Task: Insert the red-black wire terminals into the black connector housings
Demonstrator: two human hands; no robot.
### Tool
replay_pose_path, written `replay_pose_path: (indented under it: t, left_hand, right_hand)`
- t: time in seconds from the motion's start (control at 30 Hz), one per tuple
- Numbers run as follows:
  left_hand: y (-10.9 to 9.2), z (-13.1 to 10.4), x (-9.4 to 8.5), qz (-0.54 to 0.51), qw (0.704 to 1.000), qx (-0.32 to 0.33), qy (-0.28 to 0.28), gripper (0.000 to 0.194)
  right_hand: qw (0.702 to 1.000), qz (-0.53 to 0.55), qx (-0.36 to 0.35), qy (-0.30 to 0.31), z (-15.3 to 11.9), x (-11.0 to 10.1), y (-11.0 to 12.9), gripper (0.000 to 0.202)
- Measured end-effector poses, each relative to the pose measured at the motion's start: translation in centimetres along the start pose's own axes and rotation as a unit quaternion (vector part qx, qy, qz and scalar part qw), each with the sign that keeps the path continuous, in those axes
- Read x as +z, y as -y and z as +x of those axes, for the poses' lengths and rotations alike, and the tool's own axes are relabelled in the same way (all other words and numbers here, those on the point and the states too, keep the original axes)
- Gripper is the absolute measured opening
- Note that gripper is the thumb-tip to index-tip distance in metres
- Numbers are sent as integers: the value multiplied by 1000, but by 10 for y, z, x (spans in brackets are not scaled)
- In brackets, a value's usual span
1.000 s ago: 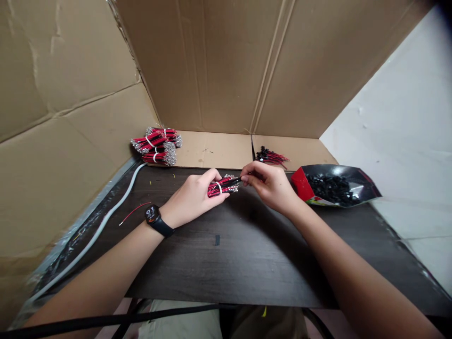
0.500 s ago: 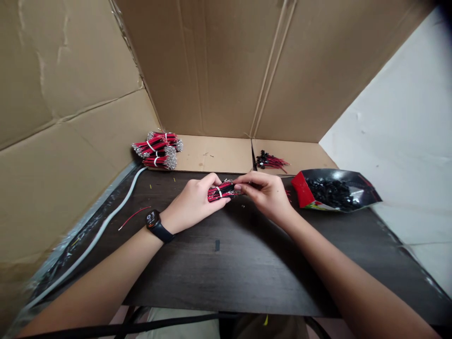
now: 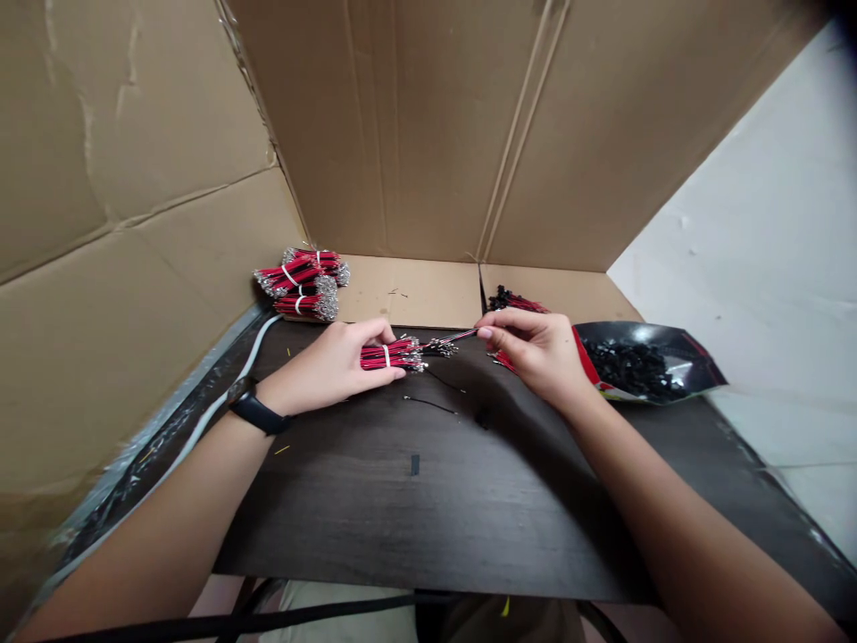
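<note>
A bundle of red and black wires (image 3: 403, 354) with silver metal ends and a white tie round it lies in my left hand (image 3: 335, 359), thumb and fingers closed on its sides. To its right, my right hand (image 3: 539, 346) pinches a few thin wires (image 3: 461, 338) between thumb and forefinger. Their metal-tipped ends lie close to the bundle's right end; I cannot tell whether they touch it. Two loose black wires (image 3: 432, 405) rest on the dark table just below. Red wires (image 3: 503, 361) show partly beneath my right hand.
Several tied wire bundles (image 3: 308, 288) are stacked at the back left on cardboard (image 3: 428, 295). Wires with black connectors (image 3: 512, 299) lie behind my right hand. A red and black container (image 3: 703, 357) of small black parts stands at right. A grey cable (image 3: 251, 353) runs along the left wall.
My left hand has shifted left with the bundle. My right hand has moved right, away from it, with wires in its fingers. Two black wires now show on the table.
</note>
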State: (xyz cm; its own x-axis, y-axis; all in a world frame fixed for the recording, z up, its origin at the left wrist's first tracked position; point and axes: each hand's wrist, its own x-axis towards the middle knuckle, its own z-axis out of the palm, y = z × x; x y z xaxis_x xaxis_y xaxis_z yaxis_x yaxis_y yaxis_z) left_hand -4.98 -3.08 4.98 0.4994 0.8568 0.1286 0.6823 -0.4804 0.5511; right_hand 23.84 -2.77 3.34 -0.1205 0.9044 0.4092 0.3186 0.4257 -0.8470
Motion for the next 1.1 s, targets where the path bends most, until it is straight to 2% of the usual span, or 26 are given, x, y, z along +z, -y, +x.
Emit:
replay_pose_path:
  t: [0.17,0.23,0.33,0.47,0.57,0.63,0.7,0.77,0.83,0.87,0.9,0.93,1.0,1.07,1.1]
  left_hand:
    - [26,-5,-28,25,999,-34,-3,37]
    - [36,-9,-41,37,997,-59,-16,35]
    - [47,-15,-54,118,986,-109,-47,33]
    - [62,-21,-58,262,945,-191,-52,27]
    - [73,-24,-56,299,929,-210,-53,27]
    - [73,-26,-55,309,923,-217,-67,26]
    - [63,-27,-53,332,912,-226,-79,27]
    - [42,-25,-46,350,906,-215,-99,31]
    - [15,-21,-31,338,913,-143,-177,33]
    - [1,-17,-20,302,922,-97,-222,36]
    - [-11,-14,-8,240,941,-48,-235,38]
    - [-21,-10,5,166,962,-1,-216,39]
    - [-34,-4,31,62,989,29,-132,39]
    - [-38,0,51,24,995,35,-89,35]
    - [-37,1,57,2,996,24,-86,30]
  right_hand:
    - [998,35,39,-22,3,-3,-2,13]
    - [998,46,45,-25,3,-1,-5,14]
    - [998,46,41,-18,1,3,-7,13]
    - [998,44,44,-14,0,5,-7,14]
    - [998,39,51,-17,0,6,-6,14]
    - [998,34,53,-20,0,7,-4,13]
    - [998,34,53,-14,-1,9,-3,14]
    - [998,31,48,1,-4,12,-3,15]
    - [999,10,31,23,-8,17,-3,13]
    - [999,-5,19,32,-10,19,-2,12]
    - [999,-20,7,40,-12,22,-2,10]
    - [998,-33,-5,46,-15,25,-1,9]
    - [997,-45,-22,54,-18,29,1,8]
    - [997,-45,-30,56,-20,32,4,8]
    - [997,-43,-31,56,-21,33,5,8]
